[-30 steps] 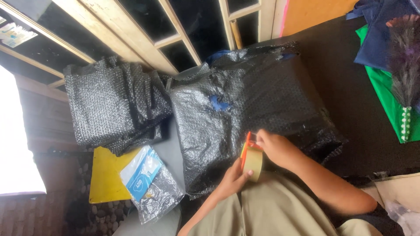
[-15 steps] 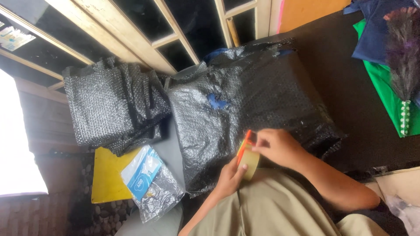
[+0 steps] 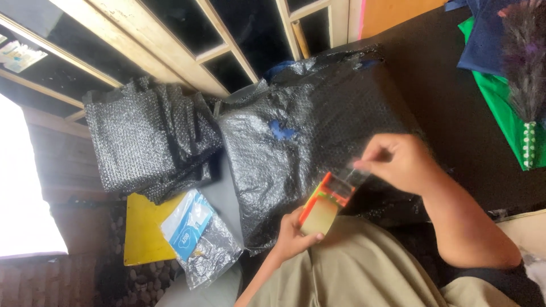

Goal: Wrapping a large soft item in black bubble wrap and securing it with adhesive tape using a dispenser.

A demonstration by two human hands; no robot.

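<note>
Meanwhile left hand [image 3: 293,236] grips tape dispenser [image 3: 322,206]; right hand [image 3: 401,162] pinches its clear tape [image 3: 354,177].

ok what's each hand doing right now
left hand: closed on the tape roll
right hand: pinching the clear tape end

Tape dispenser [image 3: 323,206] with a strip of clear tape [image 3: 351,177] drawn out over a black bubble-wrapped parcel [image 3: 307,142].

The dispenser is orange and red and carries a roll of clear, yellowish tape; it sits tilted just above the parcel's near edge. A short, glossy strip runs from it up and to the right. The parcel is large, flat, wrinkled and shiny, with a small blue patch showing through the wrap.
</note>
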